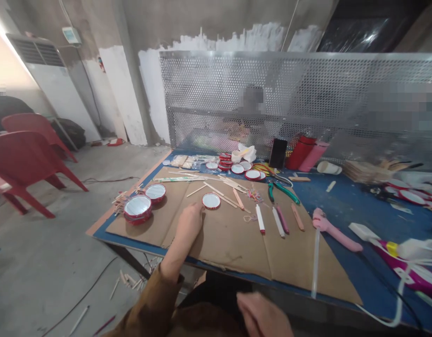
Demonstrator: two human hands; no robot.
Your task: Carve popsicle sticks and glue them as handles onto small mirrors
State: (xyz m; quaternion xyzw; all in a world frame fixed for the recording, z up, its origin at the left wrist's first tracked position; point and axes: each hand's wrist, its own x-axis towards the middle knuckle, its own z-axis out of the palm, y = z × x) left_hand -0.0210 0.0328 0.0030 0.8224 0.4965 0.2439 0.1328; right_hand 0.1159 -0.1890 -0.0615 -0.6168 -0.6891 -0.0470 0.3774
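Note:
My left hand rests low over the cardboard sheet with its fingers curled together. Its fingertips reach the left edge of a small round drum with a white face and red rim. Whether they grip the rim cannot be made out. My right hand, smeared by motion, is above my lap in front of the table edge. Left of the small drum stand two more red drums, a larger one and another. Wooden sticks and coloured rubber bands lie behind and right of it.
Several pens or markers lie on the cardboard's right side. Green-handled pliers are behind them. A pink glue gun with a translucent stick lies at right, near a purple power strip. Behind stand a phone, bottles and a perforated metal screen.

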